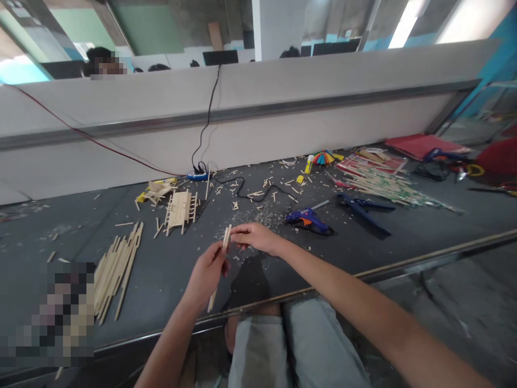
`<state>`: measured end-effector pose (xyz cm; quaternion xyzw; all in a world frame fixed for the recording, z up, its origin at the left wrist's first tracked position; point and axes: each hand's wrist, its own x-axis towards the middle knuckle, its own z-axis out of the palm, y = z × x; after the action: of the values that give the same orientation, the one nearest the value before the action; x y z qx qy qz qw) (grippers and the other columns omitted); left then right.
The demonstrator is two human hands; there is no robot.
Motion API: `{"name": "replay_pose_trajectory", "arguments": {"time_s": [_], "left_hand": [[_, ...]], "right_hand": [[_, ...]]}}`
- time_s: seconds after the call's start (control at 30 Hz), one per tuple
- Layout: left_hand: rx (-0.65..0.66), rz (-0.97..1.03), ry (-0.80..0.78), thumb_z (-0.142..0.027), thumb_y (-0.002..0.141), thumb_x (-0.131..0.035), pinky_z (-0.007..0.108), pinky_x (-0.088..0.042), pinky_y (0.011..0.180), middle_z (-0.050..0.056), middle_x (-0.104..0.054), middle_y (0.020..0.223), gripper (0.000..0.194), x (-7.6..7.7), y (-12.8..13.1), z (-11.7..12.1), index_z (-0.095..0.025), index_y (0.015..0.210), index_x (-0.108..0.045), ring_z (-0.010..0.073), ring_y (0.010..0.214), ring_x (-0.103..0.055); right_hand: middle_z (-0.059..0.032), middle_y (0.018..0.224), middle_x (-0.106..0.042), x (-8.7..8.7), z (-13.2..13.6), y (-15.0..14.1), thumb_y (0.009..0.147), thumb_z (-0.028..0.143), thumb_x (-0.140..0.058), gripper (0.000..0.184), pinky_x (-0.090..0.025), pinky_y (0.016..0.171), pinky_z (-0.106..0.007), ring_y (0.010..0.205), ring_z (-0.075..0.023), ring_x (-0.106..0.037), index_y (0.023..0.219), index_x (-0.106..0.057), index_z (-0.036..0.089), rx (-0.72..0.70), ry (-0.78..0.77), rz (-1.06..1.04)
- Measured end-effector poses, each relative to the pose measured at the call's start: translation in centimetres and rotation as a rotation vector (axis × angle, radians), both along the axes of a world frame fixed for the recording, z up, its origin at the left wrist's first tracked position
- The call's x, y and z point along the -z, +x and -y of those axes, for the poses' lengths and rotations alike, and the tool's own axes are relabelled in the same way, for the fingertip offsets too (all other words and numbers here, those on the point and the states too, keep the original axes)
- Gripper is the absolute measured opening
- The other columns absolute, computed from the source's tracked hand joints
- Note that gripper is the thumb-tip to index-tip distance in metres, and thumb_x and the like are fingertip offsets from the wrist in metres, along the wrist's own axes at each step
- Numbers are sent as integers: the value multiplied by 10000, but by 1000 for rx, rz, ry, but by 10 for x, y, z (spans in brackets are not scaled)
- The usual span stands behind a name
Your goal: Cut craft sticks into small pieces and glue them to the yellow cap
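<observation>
My left hand point(208, 272) is closed around thin wooden sticks point(226, 237) that run from below the fist up past the fingers. My right hand point(254, 237) pinches the top end of the same sticks from the right. Both hands hover above the near part of the dark grey table point(169, 269), over my knees. A small stick-built frame point(180, 210) lies further back on the left, and a bundle of long sticks point(115, 269) lies at my left.
A blue glue gun point(307, 220) and blue cutters point(361, 207) lie to the right of my hands. Stick offcuts litter the middle. A black cable point(208, 118) runs up the grey partition. Coloured sticks, paper and red folders point(422, 145) fill the far right. People sit beyond the partition.
</observation>
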<state>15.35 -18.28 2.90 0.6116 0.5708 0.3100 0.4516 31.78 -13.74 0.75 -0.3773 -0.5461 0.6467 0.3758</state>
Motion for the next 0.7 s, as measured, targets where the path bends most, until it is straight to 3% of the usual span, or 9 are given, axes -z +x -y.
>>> {"name": "replay_pose_trajectory", "arguments": {"time_s": [0.17,0.4,0.7], "left_hand": [[61,215,-76,-365,808,-458,216,-427,463,3,-542,779,245,-12,26,8,-159,908,-543,97,550,-496],[107,337,-179,-386,821,-481,231,-481,476,9,-528,794,251,-15,43,14,-163,926,-527,103,572,-526],[144,365,-215,-390,841,-473,225,-488,460,3,-518,792,242,-10,53,9,-157,884,-526,96,565,-549]], "right_hand": [[4,723,-617,-8,12,11,759,431,-634,346,-389,604,-221,600,-87,-484,970,-683,161,76,15,-92],[19,668,-593,-16,29,27,752,383,-645,296,-372,596,-228,592,-95,-478,944,-694,164,152,31,-110],[31,636,-585,-12,33,35,759,376,-632,290,-388,582,-243,535,-97,-504,953,-681,167,166,-4,-131]]}}
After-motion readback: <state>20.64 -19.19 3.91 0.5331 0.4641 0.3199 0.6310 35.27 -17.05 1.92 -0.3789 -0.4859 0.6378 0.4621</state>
